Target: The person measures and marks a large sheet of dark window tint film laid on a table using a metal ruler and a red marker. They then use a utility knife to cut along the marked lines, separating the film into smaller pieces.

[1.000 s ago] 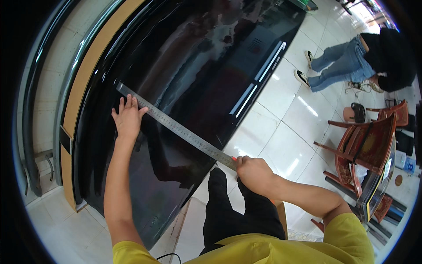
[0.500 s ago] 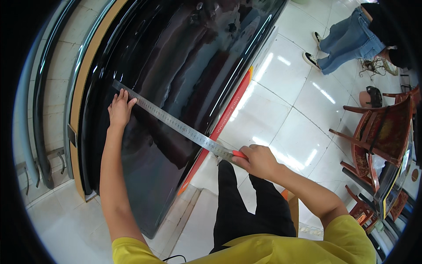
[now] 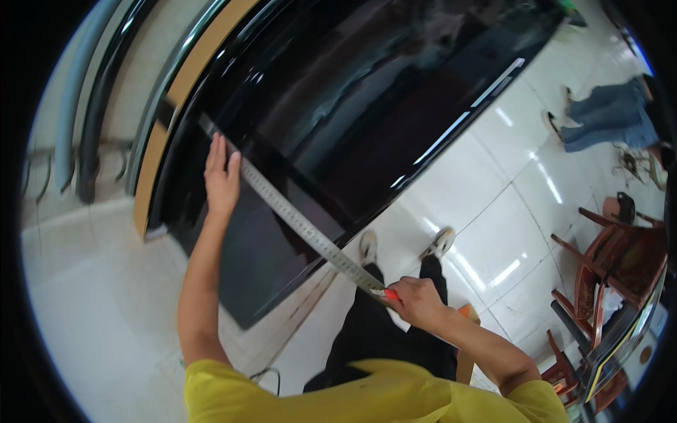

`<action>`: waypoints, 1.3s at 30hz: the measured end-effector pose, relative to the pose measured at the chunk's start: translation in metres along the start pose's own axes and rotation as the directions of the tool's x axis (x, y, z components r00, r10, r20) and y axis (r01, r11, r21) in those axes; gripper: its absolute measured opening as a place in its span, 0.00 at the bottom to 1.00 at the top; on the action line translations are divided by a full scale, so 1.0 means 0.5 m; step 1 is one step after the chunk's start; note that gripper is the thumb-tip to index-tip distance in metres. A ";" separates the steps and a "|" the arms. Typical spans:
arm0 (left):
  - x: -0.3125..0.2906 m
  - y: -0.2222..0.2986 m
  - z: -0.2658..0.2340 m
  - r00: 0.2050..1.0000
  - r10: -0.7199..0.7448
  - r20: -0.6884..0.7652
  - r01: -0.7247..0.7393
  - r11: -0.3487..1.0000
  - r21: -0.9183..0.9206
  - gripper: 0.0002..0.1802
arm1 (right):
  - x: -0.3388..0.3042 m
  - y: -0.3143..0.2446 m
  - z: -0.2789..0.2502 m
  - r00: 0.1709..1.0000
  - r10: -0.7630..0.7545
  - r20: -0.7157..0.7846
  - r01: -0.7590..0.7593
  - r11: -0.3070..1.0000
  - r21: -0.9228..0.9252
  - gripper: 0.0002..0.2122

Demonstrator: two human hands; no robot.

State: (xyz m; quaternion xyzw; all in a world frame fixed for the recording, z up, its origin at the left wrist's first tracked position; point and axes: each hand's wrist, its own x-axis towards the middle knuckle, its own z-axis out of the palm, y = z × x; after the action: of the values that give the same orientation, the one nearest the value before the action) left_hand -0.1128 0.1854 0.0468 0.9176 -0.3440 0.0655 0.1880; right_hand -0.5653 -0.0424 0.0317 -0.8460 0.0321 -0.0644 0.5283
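Note:
A long steel ruler (image 3: 300, 224) lies slantwise across a glossy black sheet of film (image 3: 395, 134). My left hand (image 3: 223, 180) is open, fingers stretched out and laid on the ruler near its far end. At the near end, past the sheet's edge, my right hand (image 3: 417, 304) is closed round a small red-handled tool (image 3: 391, 294). Its blade or tip is too blurred to make out, so I cannot tell whether it is a cutter. The hand is right beside the ruler's end, and I cannot tell whether the fingers also grip it.
A tan board edge (image 3: 149, 182) borders the sheet on the left. Beyond it, dark and grey rolls (image 3: 106, 92) rest by hooks on the wall. On the right are carved wooden chairs (image 3: 620, 261) and, farther off, a person in jeans (image 3: 610, 116). White tiles (image 3: 486, 204) cover the floor.
My view has turned and shifted. The red strip along the sheet's near edge no longer shows, and my shoes now do. Both hands keep their places along the ruler.

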 end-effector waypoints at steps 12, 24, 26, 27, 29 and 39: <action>-0.301 -0.216 -0.096 0.966 -0.176 0.187 0.185 0.982 -0.032 0.34 | -0.078 -0.129 0.304 0.987 0.118 0.111 -0.116 0.993 -0.029 0.09; -0.257 -0.270 -0.054 0.988 -0.081 0.134 0.095 0.990 -0.104 0.34 | -0.060 -0.092 0.381 0.985 0.169 0.029 -0.167 0.984 -0.067 0.07; -0.260 -0.292 -0.050 0.991 0.024 0.132 -0.019 0.999 -0.042 0.33 | -0.060 -0.089 0.398 0.980 0.195 0.027 -0.194 0.980 -0.040 0.07; -0.258 -0.304 -0.048 0.990 0.049 0.131 -0.048 0.999 -0.015 0.33 | -0.059 -0.087 0.407 0.981 0.194 0.017 -0.193 0.980 -0.038 0.08; -0.265 -0.317 -0.041 0.989 0.049 0.136 -0.045 0.998 -0.036 0.32 | -0.057 -0.084 0.423 0.982 0.190 -0.009 -0.190 0.981 -0.029 0.11; -0.277 -0.341 -0.022 0.991 0.127 0.053 -0.129 0.991 0.042 0.32 | -0.042 -0.081 0.431 0.929 0.368 -0.024 -0.368 0.921 -0.127 0.14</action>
State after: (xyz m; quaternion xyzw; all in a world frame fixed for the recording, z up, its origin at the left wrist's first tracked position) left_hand -0.1052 0.3916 -0.0289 0.8991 -0.4052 0.0619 0.1539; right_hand -0.5558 0.1698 -0.0271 -0.8572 0.1944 0.0383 0.4754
